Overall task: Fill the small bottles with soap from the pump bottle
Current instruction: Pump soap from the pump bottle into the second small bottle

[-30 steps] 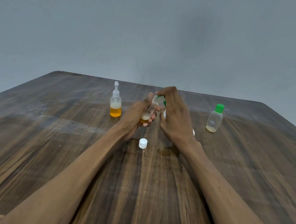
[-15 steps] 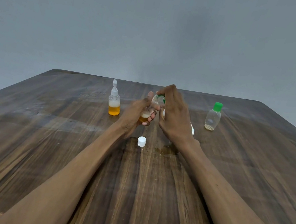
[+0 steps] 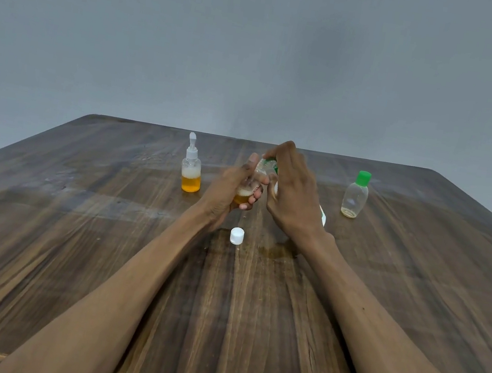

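the left hand (image 3: pixel 231 189) grips a small bottle (image 3: pixel 245 193) partly filled with amber soap, fingers curled round it, just above the table (image 3: pixel 35 249) midway between its side edges, towards the far edge. the right hand (image 3: pixel 294 190) arches over a pump bottle (image 3: pixel 266 166), fingertips pressing on its head, mostly hidden. to fill well, keep the nozzle right over the mouth and press slowly; a wet patch (image 3: pixel 277 252) lies below. a filled bottle (image 3: pixel 191 170) stands left, a green-capped bottle (image 3: pixel 355 197) right, a white cap (image 3: pixel 237 236) nearer the front edge
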